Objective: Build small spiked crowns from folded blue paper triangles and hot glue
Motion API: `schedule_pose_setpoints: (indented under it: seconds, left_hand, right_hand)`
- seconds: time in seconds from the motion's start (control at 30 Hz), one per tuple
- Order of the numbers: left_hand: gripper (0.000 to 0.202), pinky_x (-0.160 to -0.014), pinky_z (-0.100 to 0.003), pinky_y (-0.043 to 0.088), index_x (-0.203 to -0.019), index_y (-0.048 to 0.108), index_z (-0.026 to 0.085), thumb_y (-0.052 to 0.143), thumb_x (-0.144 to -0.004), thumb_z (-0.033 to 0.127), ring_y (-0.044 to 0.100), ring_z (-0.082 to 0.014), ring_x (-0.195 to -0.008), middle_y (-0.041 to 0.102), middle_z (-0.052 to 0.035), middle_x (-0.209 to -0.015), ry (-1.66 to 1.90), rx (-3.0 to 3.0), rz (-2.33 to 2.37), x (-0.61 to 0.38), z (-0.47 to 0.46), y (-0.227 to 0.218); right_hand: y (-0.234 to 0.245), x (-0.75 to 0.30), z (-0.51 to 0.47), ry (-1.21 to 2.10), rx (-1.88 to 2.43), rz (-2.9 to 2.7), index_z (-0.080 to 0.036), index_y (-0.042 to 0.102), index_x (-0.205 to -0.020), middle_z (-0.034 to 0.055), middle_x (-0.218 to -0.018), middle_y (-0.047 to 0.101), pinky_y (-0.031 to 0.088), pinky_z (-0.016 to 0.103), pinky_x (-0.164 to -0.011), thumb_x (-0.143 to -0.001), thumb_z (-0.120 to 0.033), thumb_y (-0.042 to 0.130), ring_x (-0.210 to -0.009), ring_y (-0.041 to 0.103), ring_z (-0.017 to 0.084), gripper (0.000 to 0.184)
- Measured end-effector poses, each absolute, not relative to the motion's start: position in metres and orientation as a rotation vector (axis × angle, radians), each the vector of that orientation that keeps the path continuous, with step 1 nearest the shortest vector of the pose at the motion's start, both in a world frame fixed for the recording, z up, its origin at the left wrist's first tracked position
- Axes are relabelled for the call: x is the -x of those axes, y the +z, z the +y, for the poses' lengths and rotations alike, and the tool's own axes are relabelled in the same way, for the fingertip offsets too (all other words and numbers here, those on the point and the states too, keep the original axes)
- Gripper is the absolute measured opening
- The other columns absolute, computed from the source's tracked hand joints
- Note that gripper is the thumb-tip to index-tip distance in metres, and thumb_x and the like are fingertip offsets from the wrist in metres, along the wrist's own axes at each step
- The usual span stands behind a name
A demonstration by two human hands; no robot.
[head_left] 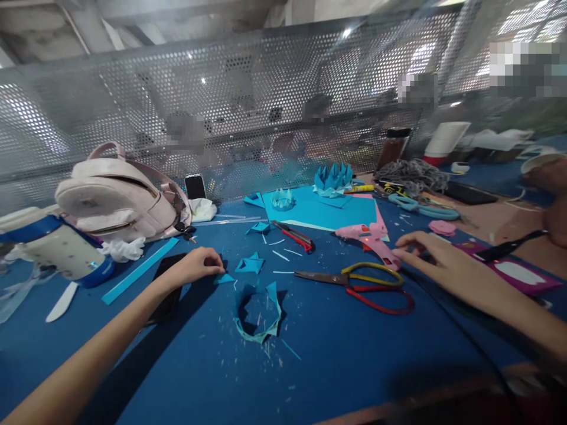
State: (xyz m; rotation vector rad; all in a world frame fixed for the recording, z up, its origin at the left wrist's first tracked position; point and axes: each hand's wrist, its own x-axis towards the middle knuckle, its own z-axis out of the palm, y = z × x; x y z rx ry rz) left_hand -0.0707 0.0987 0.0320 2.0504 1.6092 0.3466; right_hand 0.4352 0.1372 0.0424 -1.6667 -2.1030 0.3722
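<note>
My left hand [201, 265] is closed at the fingertips on a small folded blue paper piece [225, 278] lying on the table. Beside it sits another folded blue paper piece [250, 263], with one more farther back. A ring of joined blue paper points [259, 316] stands in front, among white scraps. My right hand [427, 257] has its thumb and fingers apart, at the handle end of a pink glue gun [365, 235]; whether they touch is unclear. Scissors [349, 280] with yellow and red handles lie below the gun. A red utility knife [295, 236] lies behind them.
Blue paper sheets [349, 209] carry a pointed paper crown [334, 179]. At left stand a tumbler [66, 251] and a pale backpack [119, 195]; a dark phone [166, 289] lies under my left forearm. Another person's hand [556, 218] is at far right. A perforated metal screen [248, 112] borders the back.
</note>
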Motion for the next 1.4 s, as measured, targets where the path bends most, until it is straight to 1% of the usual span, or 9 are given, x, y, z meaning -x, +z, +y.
schedule_pose_setpoints:
  seconds: [0.13, 0.23, 0.33, 0.5, 0.73, 0.9, 1.03, 1.17, 1.4]
  left_hand:
    - [0.033, -0.074, -0.028, 0.043, -0.082, 0.074, 0.019, 0.067, -0.076, 0.051, 0.059, -0.0203, -0.081, 0.066, -0.0042, -0.087, 0.318, -2.066, 1.588, 0.074, 0.095, 0.035]
    - [0.031, -0.074, -0.028, 0.044, -0.084, 0.074, 0.02, 0.077, -0.066, 0.045, 0.058, -0.0199, -0.081, 0.066, -0.0039, -0.093, 0.306, -2.071, 1.557, 0.075, 0.091, 0.038]
    - [0.026, -0.074, -0.029, 0.044, -0.08, 0.074, 0.02, 0.077, -0.066, 0.041, 0.058, -0.02, -0.081, 0.064, -0.0043, -0.094, 0.314, -2.072, 1.541, 0.072, 0.089, 0.04]
    - [0.024, -0.078, -0.03, 0.045, -0.07, 0.074, 0.019, 0.075, -0.069, 0.043, 0.06, -0.0206, -0.085, 0.061, -0.0049, -0.095, 0.332, -2.071, 1.508, 0.069, 0.086, 0.04]
    - [0.027, -0.074, -0.029, 0.045, -0.067, 0.07, 0.018, 0.076, -0.067, 0.044, 0.06, -0.0198, -0.08, 0.061, -0.0036, -0.086, 0.368, -2.04, 1.531, 0.071, 0.084, 0.038]
    - [0.034, -0.064, -0.026, 0.044, -0.084, 0.059, 0.019, 0.078, -0.063, 0.038, 0.059, -0.018, -0.071, 0.061, 0.0017, -0.073, 0.425, -1.973, 1.586, 0.073, 0.083, 0.032]
    - [0.044, -0.062, -0.025, 0.042, -0.096, 0.062, 0.018, 0.08, -0.061, 0.037, 0.056, -0.0161, -0.068, 0.058, 0.0029, -0.074, 0.463, -1.943, 1.58, 0.073, 0.083, 0.032]
    - [0.033, -0.061, -0.025, 0.04, -0.082, 0.069, 0.017, 0.081, -0.06, 0.039, 0.055, -0.0157, -0.066, 0.06, 0.0013, -0.07, 0.485, -1.899, 1.548, 0.072, 0.083, 0.035]
    - [0.033, -0.052, -0.021, 0.038, -0.07, 0.063, 0.015, 0.084, -0.059, 0.038, 0.053, -0.0112, -0.054, 0.06, 0.0031, -0.058, 0.606, -1.637, 1.427, 0.071, 0.083, 0.034]
  right_hand:
    - [0.036, -0.424, 0.149, 0.543, 1.638, -2.145, -0.019, 0.055, -0.117, 0.0076, -0.089, 0.069, 0.045, 0.034, -0.073, -0.086, -0.058, 0.049, -0.082, 0.064, 0.025, 0.05]
    - [0.035, -0.415, 0.156, 0.475, 1.615, -2.183, -0.016, 0.06, -0.109, 0.0121, -0.099, 0.068, 0.043, 0.036, -0.076, -0.085, -0.054, 0.052, -0.088, 0.062, 0.028, 0.045]
    - [0.035, -0.41, 0.159, 0.475, 1.582, -2.189, -0.015, 0.062, -0.098, 0.0146, -0.098, 0.068, 0.042, 0.036, -0.074, -0.085, -0.052, 0.054, -0.086, 0.061, 0.029, 0.04]
    - [0.039, -0.406, 0.158, 0.701, 1.522, -2.148, -0.016, 0.06, -0.081, 0.0068, -0.069, 0.06, 0.04, 0.031, -0.061, -0.089, -0.055, 0.051, -0.065, 0.056, 0.021, 0.041]
    - [0.056, -0.39, 0.151, 0.703, 1.435, -2.004, -0.015, 0.062, -0.09, 0.0033, -0.074, 0.052, 0.042, 0.028, -0.058, -0.087, -0.058, 0.053, -0.066, 0.051, 0.018, 0.044]
    - [0.074, -0.363, 0.144, 0.687, 1.386, -1.947, -0.016, 0.057, -0.083, -0.0012, -0.063, 0.042, 0.036, 0.027, -0.054, -0.082, -0.067, 0.054, -0.058, 0.043, 0.014, 0.051]
    - [0.086, -0.334, 0.138, 0.802, 1.252, -1.933, -0.017, 0.053, -0.077, -0.0042, -0.06, 0.039, 0.031, 0.026, -0.053, -0.082, -0.068, 0.054, -0.055, 0.037, 0.011, 0.052]
    - [0.089, -0.305, 0.137, 0.98, 1.086, -1.916, -0.017, 0.054, -0.073, -0.0039, -0.062, 0.041, 0.03, 0.024, -0.052, -0.082, -0.066, 0.056, -0.055, 0.037, 0.009, 0.049]
    - [0.064, -0.263, 0.145, 1.217, 0.973, -1.847, -0.016, 0.062, -0.08, -0.001, -0.068, 0.051, 0.034, 0.023, -0.054, -0.077, -0.063, 0.062, -0.058, 0.044, 0.011, 0.048]
